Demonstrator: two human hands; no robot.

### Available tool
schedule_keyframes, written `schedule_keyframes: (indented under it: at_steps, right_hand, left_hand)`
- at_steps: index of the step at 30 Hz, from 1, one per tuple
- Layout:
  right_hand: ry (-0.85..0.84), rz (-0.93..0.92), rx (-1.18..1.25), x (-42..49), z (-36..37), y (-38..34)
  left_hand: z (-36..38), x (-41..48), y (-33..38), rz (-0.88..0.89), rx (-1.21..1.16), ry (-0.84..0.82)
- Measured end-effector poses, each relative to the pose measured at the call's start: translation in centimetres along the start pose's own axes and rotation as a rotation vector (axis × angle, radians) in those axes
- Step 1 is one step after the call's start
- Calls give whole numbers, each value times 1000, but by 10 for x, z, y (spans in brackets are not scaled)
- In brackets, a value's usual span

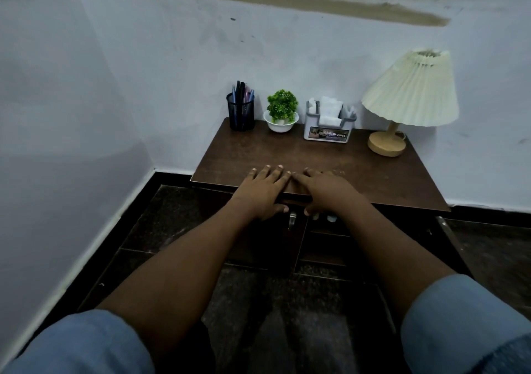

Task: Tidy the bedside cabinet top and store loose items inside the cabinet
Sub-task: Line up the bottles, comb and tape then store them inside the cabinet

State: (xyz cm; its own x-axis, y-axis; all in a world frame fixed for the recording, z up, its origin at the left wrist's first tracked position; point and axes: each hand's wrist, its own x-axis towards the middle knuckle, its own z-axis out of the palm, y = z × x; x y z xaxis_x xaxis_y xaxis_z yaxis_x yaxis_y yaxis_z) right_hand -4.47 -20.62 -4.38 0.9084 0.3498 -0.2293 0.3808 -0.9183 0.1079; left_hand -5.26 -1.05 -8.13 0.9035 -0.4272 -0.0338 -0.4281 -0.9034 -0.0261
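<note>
From the head view, both hands lay flat on the front edge of the dark wooden cabinet top (287,152). The left hand (264,192) and the right hand (327,191) sat side by side with the forefingers almost touching. The fingers were straight and released, grasping nothing, and the thumbs hung just below the edge. Blue sleeves (86,342) were rolled up on both forearms.

Four things stood in a row along the back of the top, against the wall. At the left was a black mesh pen holder (240,116) with several pens (242,90) standing upright in it. Beside it, a white bowl (281,126) held a small green plant (283,105). Next stood a grey organiser (327,132) bearing an "OPEL" label, its compartments stuffed with white sachets or tissues (330,109); which they were could not be told. At the right stood a lamp (411,95) with a pleated cream shade and a round wooden base.

Below the hands, a metal handle (292,219) showed on the cabinet front. Small pale items (331,218) beside it were too blurred to identify.
</note>
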Motion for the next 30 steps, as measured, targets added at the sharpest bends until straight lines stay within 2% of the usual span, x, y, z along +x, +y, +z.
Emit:
schedule_keyframes:
  at_steps: [4,7,11,14,22,30]
  right_hand:
    - [153,-21,-65,0,4,-3]
    - [192,-32,-85,-1,2,-3]
    - [62,-49,-31,-2,-13,4]
    - [-54,-37,129,-10,-24,15]
    - [-6,232,272,-109,-6,96]
    - [-92,487,279,-172,18,155]
  left_hand:
    - [-1,10,0,-12,0,42]
    - [0,12,-3,0,-5,53]
    - [-1,12,-2,10,-17,24]
    - [1,10,5,36,-15,10]
    - [-6,24,74,217,-45,58]
    - [-3,36,186,431,-21,76]
